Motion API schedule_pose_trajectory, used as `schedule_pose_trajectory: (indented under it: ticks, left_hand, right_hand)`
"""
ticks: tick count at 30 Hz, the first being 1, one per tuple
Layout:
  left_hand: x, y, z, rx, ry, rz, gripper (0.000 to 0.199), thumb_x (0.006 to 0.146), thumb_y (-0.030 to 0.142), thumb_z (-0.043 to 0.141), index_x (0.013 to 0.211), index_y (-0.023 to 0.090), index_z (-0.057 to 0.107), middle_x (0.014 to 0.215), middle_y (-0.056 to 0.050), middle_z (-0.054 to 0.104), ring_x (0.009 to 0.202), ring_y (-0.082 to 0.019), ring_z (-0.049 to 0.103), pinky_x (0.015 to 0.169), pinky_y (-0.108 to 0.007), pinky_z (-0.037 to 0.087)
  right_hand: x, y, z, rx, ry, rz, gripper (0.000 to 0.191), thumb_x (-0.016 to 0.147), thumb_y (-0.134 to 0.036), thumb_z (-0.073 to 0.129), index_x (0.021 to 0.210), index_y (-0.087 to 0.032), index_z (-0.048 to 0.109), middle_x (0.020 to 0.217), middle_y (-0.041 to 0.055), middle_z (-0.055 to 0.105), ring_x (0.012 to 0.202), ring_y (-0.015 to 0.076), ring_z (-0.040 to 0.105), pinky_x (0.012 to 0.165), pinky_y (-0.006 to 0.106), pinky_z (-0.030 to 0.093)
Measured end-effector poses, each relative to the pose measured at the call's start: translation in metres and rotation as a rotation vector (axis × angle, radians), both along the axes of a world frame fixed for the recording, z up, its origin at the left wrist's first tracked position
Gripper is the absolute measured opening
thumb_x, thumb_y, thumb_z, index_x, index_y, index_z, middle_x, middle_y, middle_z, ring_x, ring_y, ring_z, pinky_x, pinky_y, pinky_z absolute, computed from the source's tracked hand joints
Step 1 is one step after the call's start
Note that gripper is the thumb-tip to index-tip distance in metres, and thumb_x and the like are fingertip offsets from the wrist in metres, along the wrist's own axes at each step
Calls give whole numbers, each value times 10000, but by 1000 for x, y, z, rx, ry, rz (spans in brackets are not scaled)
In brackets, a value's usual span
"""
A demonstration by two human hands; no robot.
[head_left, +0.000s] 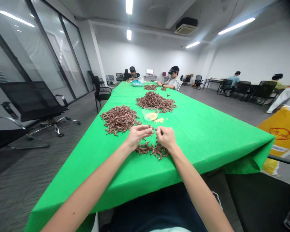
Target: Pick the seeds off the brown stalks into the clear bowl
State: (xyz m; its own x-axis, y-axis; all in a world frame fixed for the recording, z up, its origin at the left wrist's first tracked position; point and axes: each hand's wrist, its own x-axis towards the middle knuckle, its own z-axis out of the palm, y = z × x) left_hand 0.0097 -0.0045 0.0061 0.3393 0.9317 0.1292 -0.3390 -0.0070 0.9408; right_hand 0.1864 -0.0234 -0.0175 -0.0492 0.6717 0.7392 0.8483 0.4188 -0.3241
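Forearms [87, 193] out over the green tablecloth [207, 148], and we've got our left hand [137, 135] and right hand [166, 137] pinching a small brown piece [153, 128] between them, right above a heap of brown pieces [151, 150], with a glass bowl [149, 114] just beyond our fingertips!

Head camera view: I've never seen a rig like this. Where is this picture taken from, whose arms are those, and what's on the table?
This single picture comes from a camera worn on a person's head, looking forward and down. The bare arms are that person's own. The left hand pinches a small brown piece, with the right hand close beside it. Below them lies a heap of brown pieces, and two larger heaps lie farther on. All rest on a table covered in green cloth, with a clear bowl of pale granules. Two other people sit at the far end.
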Motion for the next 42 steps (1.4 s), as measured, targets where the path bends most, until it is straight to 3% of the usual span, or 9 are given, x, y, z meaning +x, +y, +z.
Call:
schedule_pose_trajectory:
  ticks: [9,19,25,31,35,42]
  left_hand:
    - [1,-5,4,22,41,34,422,526,228,920,893,122,742,844,-90,764,774,-192,725,808,-324,556]
    - [0,-3,2,54,92,52,420,549,267,910,917,132,761,854,-104,768,786,-202,720,786,-326,551]
    - [-1,0,-1,262,203,156,436,542,318,907,914,136,770,914,-115,766,846,-262,720,812,-392,575]
    - [-6,0,1,501,359,283,342,641,367,844,922,182,784,1003,-94,755,954,-271,703,880,-406,576]
    - [-5,3,1,374,282,233,428,610,359,869,969,150,763,972,-109,759,907,-265,714,871,-409,574]
    - [-3,4,1,11,14,31,403,642,276,870,985,113,735,1004,-126,757,853,-201,732,930,-364,537]
  right_hand:
    - [1,2,-2,-8,12,-11,383,938,-303,407,583,-196,505,528,8,538,491,114,411,559,280,227]
    - [1,1,-1,-27,36,9,401,935,-315,397,565,-196,498,509,7,532,464,106,405,551,269,244]
    - [1,5,-3,-109,138,107,470,944,-346,379,518,-195,510,465,3,514,436,103,430,522,256,283]
    - [-1,6,-3,-316,308,263,574,974,-417,351,494,-181,559,426,-1,518,421,112,498,523,243,349]
    - [0,4,-2,-312,369,262,541,982,-429,350,579,-176,607,494,2,582,458,114,533,536,233,366]
    - [6,5,-3,5,78,17,354,960,-319,413,685,-193,597,646,24,613,584,132,511,599,254,335]
